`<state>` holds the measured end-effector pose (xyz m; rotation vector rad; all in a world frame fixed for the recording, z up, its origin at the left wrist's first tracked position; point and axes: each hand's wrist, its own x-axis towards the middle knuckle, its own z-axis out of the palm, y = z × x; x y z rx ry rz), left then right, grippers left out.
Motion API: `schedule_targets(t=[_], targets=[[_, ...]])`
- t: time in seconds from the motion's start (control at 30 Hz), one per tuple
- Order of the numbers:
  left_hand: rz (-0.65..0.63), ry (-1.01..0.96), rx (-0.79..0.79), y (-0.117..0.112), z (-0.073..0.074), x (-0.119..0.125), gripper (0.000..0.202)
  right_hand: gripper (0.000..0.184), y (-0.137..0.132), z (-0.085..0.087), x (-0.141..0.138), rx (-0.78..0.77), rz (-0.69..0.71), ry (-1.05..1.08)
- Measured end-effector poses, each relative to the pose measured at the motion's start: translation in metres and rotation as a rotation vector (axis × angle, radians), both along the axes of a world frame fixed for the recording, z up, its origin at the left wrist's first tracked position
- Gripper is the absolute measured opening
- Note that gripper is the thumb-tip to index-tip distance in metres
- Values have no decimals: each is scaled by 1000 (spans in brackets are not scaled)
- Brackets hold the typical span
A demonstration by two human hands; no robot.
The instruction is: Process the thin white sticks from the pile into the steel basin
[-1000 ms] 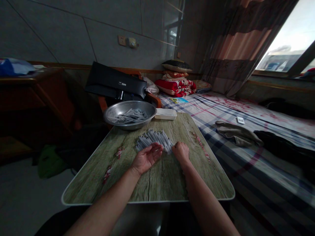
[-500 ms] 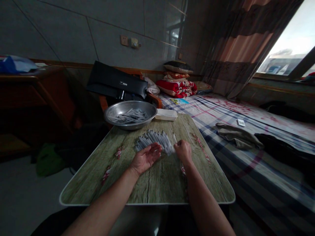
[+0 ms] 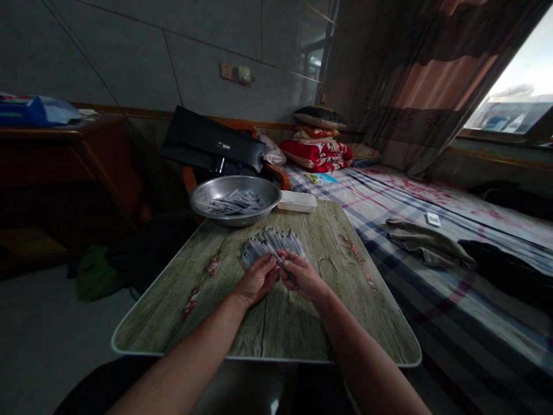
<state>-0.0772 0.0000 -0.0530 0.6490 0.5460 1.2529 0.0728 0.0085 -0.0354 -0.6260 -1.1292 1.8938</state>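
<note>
Over the near side of a pile of slim, pale pens (image 3: 259,245) with dark tips, my two hands meet. My right hand (image 3: 305,278) is closed on a single pen (image 3: 275,251), which slants from upper left to lower right. My left hand (image 3: 256,280) is closed too, with its thumb and fingertips against the same pen; its finger undersides are hidden. Behind the pile, a wide metal basin (image 3: 201,216) holds many more such pens in a loose heap. To the basin's right is a white rectangular tray (image 3: 298,204), its contents too dim to make out.
The small wood-patterned table (image 3: 224,323) has a pale rim and rounded corners. A bed (image 3: 371,202) with a plaid sheet runs along its right side. Behind the basin, a black monitor (image 3: 211,141) leans on a wooden chair. A wooden desk (image 3: 64,150) stands at the left.
My right hand has moved left from beside the pile, bringing a pen to my left hand. My left hand has gone from open to closed on it. The view has shifted slightly.
</note>
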Motion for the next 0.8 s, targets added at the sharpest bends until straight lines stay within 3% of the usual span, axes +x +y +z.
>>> schedule_targets(t=[0.27,0.43,0.63,0.8], targets=[[115,116,28,-8,6,10,35,40,5,-14,7,-90,184,-116],[168,239,84,-9,7,12,41,36,3,-12,9,-198,328,-54],[228,320,91,-6,7,9,49,43,-1,-12,2,-231,264,-77],[212,248,97,-7,8,12,46,48,-4,-9,1,-232,223,-109]])
